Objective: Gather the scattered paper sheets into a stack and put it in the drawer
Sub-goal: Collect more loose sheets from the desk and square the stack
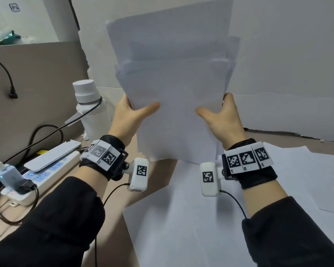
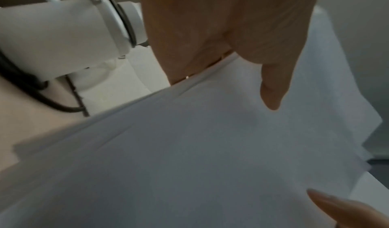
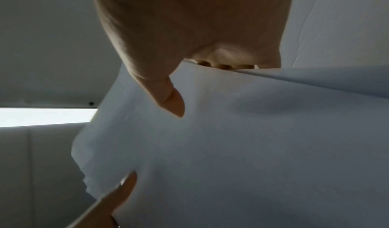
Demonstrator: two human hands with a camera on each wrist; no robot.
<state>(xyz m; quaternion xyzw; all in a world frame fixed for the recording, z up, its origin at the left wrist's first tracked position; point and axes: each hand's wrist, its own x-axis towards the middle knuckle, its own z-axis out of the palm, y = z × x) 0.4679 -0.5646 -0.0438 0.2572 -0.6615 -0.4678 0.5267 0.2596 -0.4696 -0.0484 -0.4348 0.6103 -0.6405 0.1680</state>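
Note:
An uneven stack of white paper sheets stands upright above the desk, its sheets stepped at the top. My left hand grips its left edge, thumb across the front and fingers behind. My right hand grips the right edge the same way. In the left wrist view the stack fills the frame under my left thumb. In the right wrist view the sheets bend under my right thumb. More loose sheets lie flat on the desk below. No drawer is in view.
A white bottle stands just left of my left hand. A power strip with chargers, a phone on it and black cables lie at the left. A beige partition and white wall panels close off the back.

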